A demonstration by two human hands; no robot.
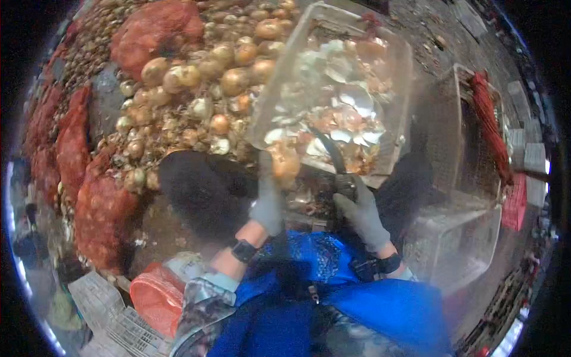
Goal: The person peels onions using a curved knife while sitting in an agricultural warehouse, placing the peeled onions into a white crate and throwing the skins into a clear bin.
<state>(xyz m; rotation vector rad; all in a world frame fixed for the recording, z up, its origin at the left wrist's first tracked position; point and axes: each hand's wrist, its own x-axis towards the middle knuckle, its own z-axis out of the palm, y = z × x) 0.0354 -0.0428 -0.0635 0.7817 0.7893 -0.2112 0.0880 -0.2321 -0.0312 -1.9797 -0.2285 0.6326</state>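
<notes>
My left hand (268,205), in a pale grey glove, is closed on a yellow-brown onion (284,163) in front of my knees. The onion is smeared by motion. In my gloved right hand (364,215) is a knife with a dark handle and a curved dark blade (329,144), its tip pointing up and to the left. The blade stands apart from the onion, over the near end of a pale plastic crate (406,98). Onion skins and white cut pieces (342,122) lie in that crate.
A big heap of onions (220,77) spreads at the far left. Red mesh sacks (104,208) stand along the left side, with another sack (156,35) on the heap. To the right are a tall crate (458,131) with red netting (491,128) and a pale crate (455,238).
</notes>
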